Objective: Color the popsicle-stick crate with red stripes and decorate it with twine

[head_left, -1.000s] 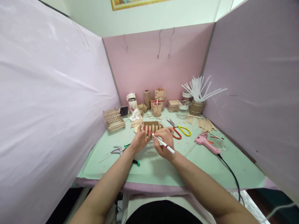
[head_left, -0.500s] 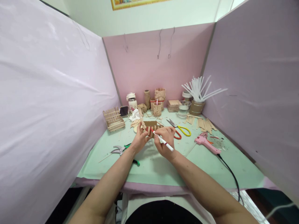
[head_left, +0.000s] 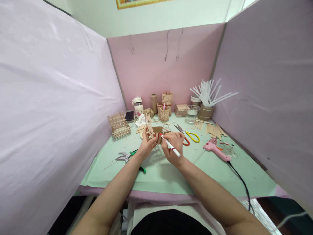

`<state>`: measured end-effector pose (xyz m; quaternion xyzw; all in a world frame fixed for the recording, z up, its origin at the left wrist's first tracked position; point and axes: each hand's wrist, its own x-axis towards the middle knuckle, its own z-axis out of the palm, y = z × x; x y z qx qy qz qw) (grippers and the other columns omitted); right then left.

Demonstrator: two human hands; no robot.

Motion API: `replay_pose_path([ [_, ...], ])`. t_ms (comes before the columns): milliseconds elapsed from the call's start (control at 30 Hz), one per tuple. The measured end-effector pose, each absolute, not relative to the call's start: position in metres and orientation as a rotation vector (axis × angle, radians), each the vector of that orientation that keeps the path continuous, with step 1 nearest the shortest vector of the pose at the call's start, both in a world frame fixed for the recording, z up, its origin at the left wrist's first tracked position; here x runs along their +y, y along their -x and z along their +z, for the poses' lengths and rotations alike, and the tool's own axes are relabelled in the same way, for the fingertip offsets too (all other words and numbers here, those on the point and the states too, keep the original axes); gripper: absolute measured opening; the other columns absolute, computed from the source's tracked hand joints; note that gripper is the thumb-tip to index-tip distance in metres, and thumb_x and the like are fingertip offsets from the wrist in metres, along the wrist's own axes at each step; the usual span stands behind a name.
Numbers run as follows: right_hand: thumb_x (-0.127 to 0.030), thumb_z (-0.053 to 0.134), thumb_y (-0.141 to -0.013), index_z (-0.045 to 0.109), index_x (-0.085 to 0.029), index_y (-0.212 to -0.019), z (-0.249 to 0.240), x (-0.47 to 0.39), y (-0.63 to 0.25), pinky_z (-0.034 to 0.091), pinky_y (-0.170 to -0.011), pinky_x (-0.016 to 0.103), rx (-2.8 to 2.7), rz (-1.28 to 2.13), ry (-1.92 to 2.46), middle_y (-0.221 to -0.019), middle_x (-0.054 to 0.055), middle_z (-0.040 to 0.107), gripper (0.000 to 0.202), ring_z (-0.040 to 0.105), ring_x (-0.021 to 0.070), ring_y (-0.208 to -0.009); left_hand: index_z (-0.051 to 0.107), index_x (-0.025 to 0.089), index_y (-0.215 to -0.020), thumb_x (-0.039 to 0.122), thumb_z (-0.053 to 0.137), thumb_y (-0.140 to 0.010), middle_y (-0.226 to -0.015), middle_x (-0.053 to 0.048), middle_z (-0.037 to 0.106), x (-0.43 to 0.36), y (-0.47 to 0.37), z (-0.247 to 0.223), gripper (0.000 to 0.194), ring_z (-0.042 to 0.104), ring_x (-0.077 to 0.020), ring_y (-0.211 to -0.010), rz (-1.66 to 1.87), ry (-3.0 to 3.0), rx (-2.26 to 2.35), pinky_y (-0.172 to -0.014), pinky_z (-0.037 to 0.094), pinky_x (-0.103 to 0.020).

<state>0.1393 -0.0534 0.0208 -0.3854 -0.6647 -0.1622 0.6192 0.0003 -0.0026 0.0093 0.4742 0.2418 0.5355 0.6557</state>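
Observation:
My left hand (head_left: 146, 146) grips the left end of a small craft-stick piece (head_left: 158, 138) with red and bare wood stripes, held above the table. Upright sticks rise from its left side. In my right hand (head_left: 174, 147) is a white marker (head_left: 172, 147), its red tip touching or very near the striped face. Behind the right hand lie scissors (head_left: 193, 137) with one yellow and one red handle. Green-handled pruning shears (head_left: 125, 157) rest to the left of the left forearm.
A pink glue gun (head_left: 217, 150) with a black cord lies at right. Farther back stand a stick basket (head_left: 119, 125), a phone (head_left: 129, 116), a bottle (head_left: 138, 107), twine (head_left: 154, 103), a water cup (head_left: 192, 115) and a jar of white sticks (head_left: 206, 113). Loose sticks (head_left: 215, 131) lie nearby.
The striped piece has turned slightly in my left hand, showing more of its upright sticks. The marker and my right hand have shifted a little.

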Motion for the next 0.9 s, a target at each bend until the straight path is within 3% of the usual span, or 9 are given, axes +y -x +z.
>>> replay_pose_path([
  [300, -0.016, 0.053, -0.085, 0.053, -0.022, -0.085, 0.023, -0.055, -0.137, 0.032, -0.086, 0.039, -1.559, -0.352, 0.915, -0.078, 0.000, 0.064, 0.007, 0.058, 0.0175, -0.079, 0.020, 0.042, -0.143, 0.030, 0.083, -0.063, -0.145, -0.006, 0.037, 0.011, 0.001, -0.008, 0.103, 0.050, -0.0261, -0.128, 1.370, -1.127, 0.635, -0.103, 0.043, -0.040],
  [500, -0.016, 0.054, -0.086, 0.053, -0.022, -0.090, 0.021, -0.053, -0.138, 0.033, -0.085, 0.039, -1.548, -0.393, 0.929, -0.085, 0.002, 0.066, 0.008, 0.058, 0.0184, -0.082, 0.020, 0.041, -0.144, 0.030, 0.082, -0.064, -0.143, -0.007, 0.040, 0.017, 0.004, -0.016, 0.102, 0.051, -0.0259, -0.126, 1.385, -1.221, 0.670, -0.106, 0.041, -0.043],
  [900, -0.016, 0.051, -0.086, 0.052, -0.022, -0.083, 0.021, -0.053, -0.135, 0.032, -0.085, 0.039, -1.592, -0.367, 0.960, -0.075, 0.000, 0.061, 0.007, 0.056, 0.0174, -0.076, 0.024, 0.040, -0.143, 0.028, 0.085, -0.059, -0.145, -0.006, 0.040, 0.014, 0.003, -0.012, 0.104, 0.047, -0.0261, -0.131, 1.460, -1.184, 0.725, -0.107, 0.040, -0.040],
])
